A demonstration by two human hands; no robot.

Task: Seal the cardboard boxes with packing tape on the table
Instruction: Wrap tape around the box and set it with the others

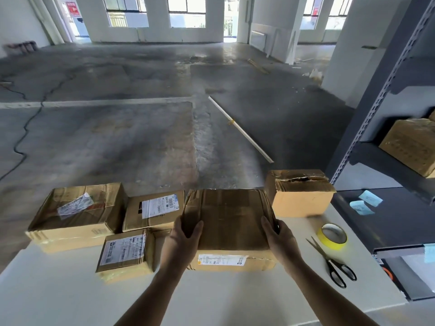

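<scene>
Worn cardboard box (227, 222) mid-table (70, 297), clasped by both hands: left hand (184, 234) wraps its near-left edge with the thumb on top, right hand (276, 236) wraps the near-right edge. Probably light; stiff walls, creased soft corners, so hold it by the sides. Tape roll (333, 236) and scissors (334, 264) lie right; smaller boxes (73, 212) left.

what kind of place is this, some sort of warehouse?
Most likely a warehouse or parcel packing area: a bare, cracked concrete floor in a big open hall, grey slotted metal shelving holding a carton, and labelled cardboard boxes on a white table beside yellow tape and scissors.
</scene>
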